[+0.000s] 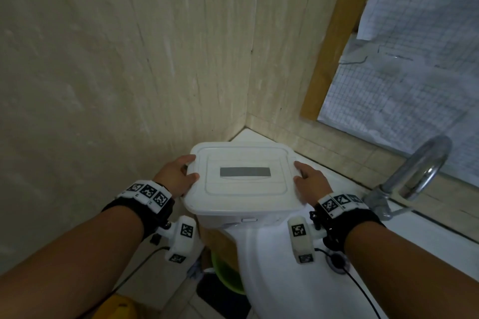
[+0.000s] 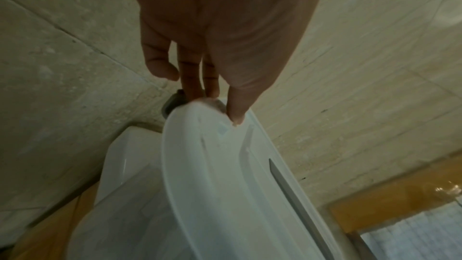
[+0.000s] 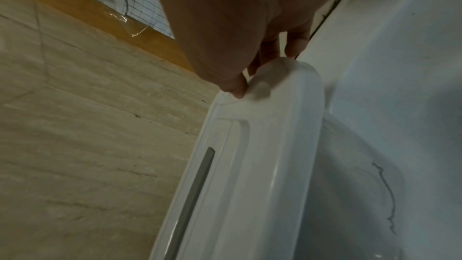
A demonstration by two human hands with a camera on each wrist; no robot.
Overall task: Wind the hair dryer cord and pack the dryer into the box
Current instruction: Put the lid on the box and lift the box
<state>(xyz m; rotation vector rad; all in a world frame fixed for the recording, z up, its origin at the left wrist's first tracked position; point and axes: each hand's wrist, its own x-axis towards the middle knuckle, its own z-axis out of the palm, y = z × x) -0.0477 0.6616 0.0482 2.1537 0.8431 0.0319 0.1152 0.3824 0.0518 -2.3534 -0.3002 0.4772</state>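
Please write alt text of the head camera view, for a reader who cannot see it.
Two hands, left hand and right hand, grip opposite sides of a white lid on a plastic box in a tiled corner. A metal faucet stands at right.

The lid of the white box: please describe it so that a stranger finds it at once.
Look to the corner where the two beige tiled walls meet; there a white plastic box stands. The lid covers its top, and the left hand and the right hand grip its two ends. Only it bears a grey rectangular strip in the middle.
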